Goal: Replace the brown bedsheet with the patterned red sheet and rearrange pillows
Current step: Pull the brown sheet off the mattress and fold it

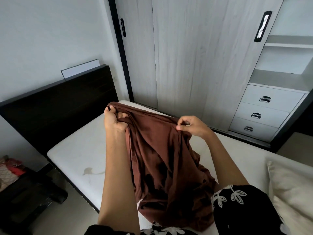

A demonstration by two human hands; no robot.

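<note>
The brown bedsheet [160,160] hangs bunched in folds above the bare white mattress [79,150]. My left hand [112,118] grips its upper edge in a fist at the top left. My right hand [191,126] pinches the same edge further right between thumb and fingers. The sheet's lower part drapes down between my forearms toward my body. A cream pillow [291,192] lies at the right edge of the mattress. The patterned red sheet is not clearly in view.
A dark headboard [55,106] stands at the left end of the bed. Behind the bed is a wardrobe with sliding doors [194,56] and drawers [264,112]. Reddish fabric [10,168] and a dark bag [33,195] lie on the floor at left.
</note>
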